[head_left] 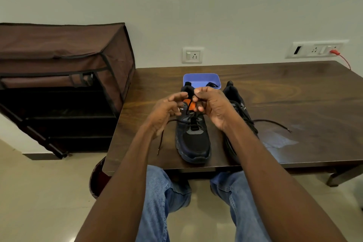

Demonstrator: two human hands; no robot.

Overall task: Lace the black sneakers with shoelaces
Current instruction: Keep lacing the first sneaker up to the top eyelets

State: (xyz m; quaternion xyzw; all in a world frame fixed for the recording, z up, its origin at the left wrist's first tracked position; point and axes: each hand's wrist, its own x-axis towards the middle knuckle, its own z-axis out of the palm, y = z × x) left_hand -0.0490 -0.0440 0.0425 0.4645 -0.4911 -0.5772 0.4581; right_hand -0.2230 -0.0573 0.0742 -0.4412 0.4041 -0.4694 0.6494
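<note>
- The sneaker we are lacing (pixel 193 139) sits on the table (pixel 294 92), in the middle, toe pointing to us. It is black with grey bits and orange inside.
- Its shoelace (pixel 161 139) is crossed through the low holes. One loose end hangs off to the left.
- We think we are threading the top holes now. Next the tip must be poked into a small hole and pulled snug.
- Our right hand (pixel 211 106) pinches the lace by the shoe's mouth. Our left hand (pixel 167 111) is curled beside the shoe; we cannot tell if it holds the lace.
- The other sneaker (pixel 238 112) stands just right, laced, lace end trailing right.
- A blue tray (pixel 201 79) sits behind, far side.
</note>
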